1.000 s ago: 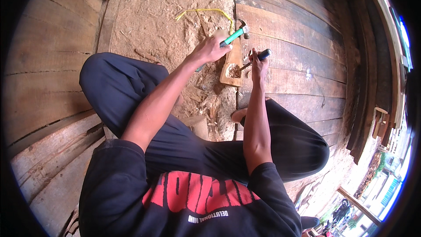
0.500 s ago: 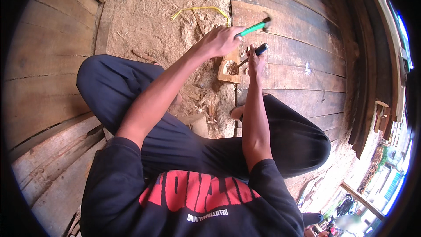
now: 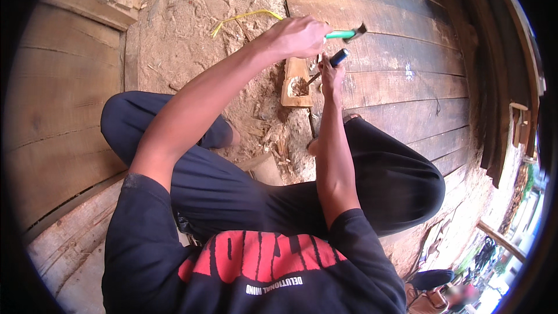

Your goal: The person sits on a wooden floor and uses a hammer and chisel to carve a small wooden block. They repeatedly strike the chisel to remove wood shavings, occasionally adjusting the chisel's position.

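The hammer handle (image 3: 339,35) is green, the chisel handle (image 3: 339,57) dark.

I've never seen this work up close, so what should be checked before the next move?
1. Left grip closed around the green-handled hammer: ok.
2. Right grip around the chisel: ok, the top of its dark handle sticks out.
3. Hammer apart from chisel: ok, a gap shows.
4. Chisel tip biting into the hollow of the wooden block: cannot tell, too small.
5. Block firmly held: cannot tell, its far end is hidden.
6. Ground free of scraps: not ok, wood scraps lie near the block.
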A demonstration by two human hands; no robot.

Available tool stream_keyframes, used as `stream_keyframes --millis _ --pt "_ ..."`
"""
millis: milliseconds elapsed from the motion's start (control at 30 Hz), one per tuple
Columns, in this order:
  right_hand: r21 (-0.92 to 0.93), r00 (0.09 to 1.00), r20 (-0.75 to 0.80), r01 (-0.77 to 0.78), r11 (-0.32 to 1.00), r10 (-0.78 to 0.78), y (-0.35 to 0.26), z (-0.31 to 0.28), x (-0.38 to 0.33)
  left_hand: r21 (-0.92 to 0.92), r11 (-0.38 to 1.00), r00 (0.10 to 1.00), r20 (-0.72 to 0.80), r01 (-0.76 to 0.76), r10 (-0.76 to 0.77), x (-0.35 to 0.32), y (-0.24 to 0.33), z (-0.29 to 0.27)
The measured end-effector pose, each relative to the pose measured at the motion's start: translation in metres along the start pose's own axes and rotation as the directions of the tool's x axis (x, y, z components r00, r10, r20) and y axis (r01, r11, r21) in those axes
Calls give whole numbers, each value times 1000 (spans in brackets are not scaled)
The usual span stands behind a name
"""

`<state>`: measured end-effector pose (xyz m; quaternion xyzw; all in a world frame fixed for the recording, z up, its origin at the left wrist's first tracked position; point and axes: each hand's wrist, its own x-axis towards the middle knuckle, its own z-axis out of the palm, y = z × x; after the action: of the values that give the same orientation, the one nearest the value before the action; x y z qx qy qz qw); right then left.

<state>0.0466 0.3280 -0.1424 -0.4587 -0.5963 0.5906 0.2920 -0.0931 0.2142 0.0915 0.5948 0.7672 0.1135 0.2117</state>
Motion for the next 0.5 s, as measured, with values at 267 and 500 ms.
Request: stream_keyframes --millis 267,500 --pt "-38 1000 -14 -19 999 19 -15 0 -8 47 999 999 34 1 -2 18 12 7" --pt "-132 1000 5 -22 991 23 -16 0 -7 -91 991 995 17 101 -100 -1 28 -15"
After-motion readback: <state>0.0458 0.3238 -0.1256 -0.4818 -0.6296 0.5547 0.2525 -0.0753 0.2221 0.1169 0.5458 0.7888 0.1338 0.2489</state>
